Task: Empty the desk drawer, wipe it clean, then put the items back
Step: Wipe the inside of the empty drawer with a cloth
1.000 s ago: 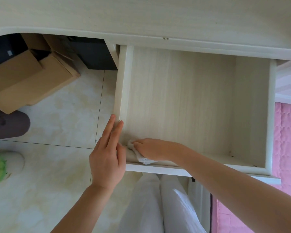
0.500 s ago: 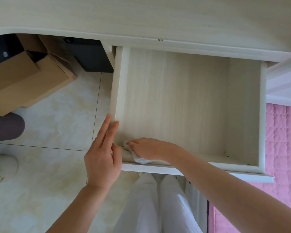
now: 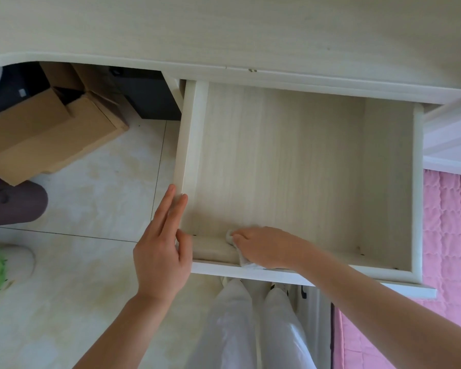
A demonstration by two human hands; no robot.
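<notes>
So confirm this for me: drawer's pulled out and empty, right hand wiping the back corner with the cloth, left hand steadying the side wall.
Not the back corner. The head view shows the right hand pressing the cloth along the front edge of the drawer, nearest the person. The rest holds: left hand on the side wall.

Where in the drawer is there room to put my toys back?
The drawer floor is bare from the desk edge to the right wall. Only the near-left corner is busy: the right hand presses a cloth there, and the left hand rests against the left wall.
</notes>
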